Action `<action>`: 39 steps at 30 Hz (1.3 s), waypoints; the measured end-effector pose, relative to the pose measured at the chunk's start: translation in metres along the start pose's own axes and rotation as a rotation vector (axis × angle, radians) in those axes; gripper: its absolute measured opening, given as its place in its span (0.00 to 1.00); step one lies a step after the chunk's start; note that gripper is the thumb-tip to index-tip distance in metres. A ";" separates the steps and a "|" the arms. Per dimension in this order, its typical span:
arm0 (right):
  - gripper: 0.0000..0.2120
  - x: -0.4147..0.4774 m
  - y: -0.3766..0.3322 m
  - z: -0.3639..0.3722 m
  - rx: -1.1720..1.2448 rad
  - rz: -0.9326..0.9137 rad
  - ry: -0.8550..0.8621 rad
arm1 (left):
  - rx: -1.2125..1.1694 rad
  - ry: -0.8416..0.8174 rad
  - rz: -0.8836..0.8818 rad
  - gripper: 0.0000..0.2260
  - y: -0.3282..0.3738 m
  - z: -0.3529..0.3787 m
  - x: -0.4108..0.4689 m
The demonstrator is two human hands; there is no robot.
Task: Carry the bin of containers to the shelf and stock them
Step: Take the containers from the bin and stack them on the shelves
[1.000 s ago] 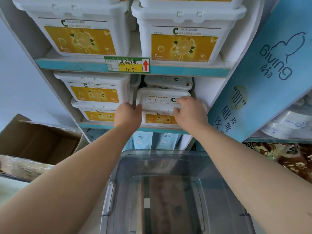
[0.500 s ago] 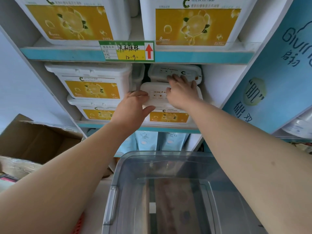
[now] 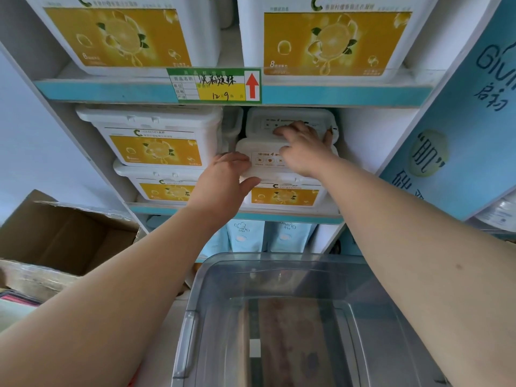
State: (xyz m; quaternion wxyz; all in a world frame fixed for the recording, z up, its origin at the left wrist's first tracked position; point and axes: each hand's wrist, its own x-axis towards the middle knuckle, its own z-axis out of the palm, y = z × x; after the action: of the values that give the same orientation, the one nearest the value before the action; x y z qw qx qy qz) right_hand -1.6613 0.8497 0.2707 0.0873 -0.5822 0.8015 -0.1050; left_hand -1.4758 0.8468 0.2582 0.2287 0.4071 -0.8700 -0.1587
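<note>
A white container with a yellow label (image 3: 283,196) stands on the middle shelf (image 3: 279,215), at the right. My left hand (image 3: 227,178) grips its left lid edge, thumb across the front rim. My right hand (image 3: 304,148) lies flat on its lid, fingers spread and touching the front of another white container (image 3: 290,117) behind it. To the left, two more containers (image 3: 156,148) are stacked. Below my arms, the clear plastic bin (image 3: 195,289) holds no containers.
Two bigger containers (image 3: 332,40) fill the upper shelf above a price tag (image 3: 215,85). An open cardboard box (image 3: 64,236) sits at the left. A blue panel (image 3: 446,141) borders the shelf on the right. Blue packs (image 3: 243,236) stand on the shelf below.
My right hand slid from the container's front right corner onto its lid and reached back to the rear container. My left hand shifted along the left edge. The container sits deeper on the shelf.
</note>
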 end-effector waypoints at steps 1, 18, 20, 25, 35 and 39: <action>0.24 -0.001 0.000 0.000 0.002 0.001 -0.011 | 0.001 0.004 0.000 0.18 0.000 0.000 -0.001; 0.25 -0.074 -0.062 0.014 0.334 -0.238 0.191 | -0.222 0.336 -0.605 0.40 -0.066 -0.045 -0.052; 0.25 -0.067 -0.074 0.011 0.399 -0.232 0.166 | -0.228 0.309 -0.616 0.39 -0.075 -0.051 -0.045; 0.17 -0.054 -0.095 0.017 0.451 -0.206 0.166 | -0.196 0.319 -0.602 0.31 -0.079 -0.063 -0.032; 0.12 -0.055 -0.093 0.028 0.330 -0.135 0.217 | -0.205 0.251 -0.563 0.29 -0.081 -0.069 -0.038; 0.08 -0.065 -0.081 0.030 0.089 -0.085 0.181 | -0.130 0.128 -0.578 0.28 -0.081 -0.067 -0.037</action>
State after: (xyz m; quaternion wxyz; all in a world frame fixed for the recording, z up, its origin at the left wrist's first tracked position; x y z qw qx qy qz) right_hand -1.5596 0.8859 0.2646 0.0358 -0.5994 0.7751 -0.1964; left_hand -1.3679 0.8198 0.2675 0.2539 0.6314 -0.6900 -0.2465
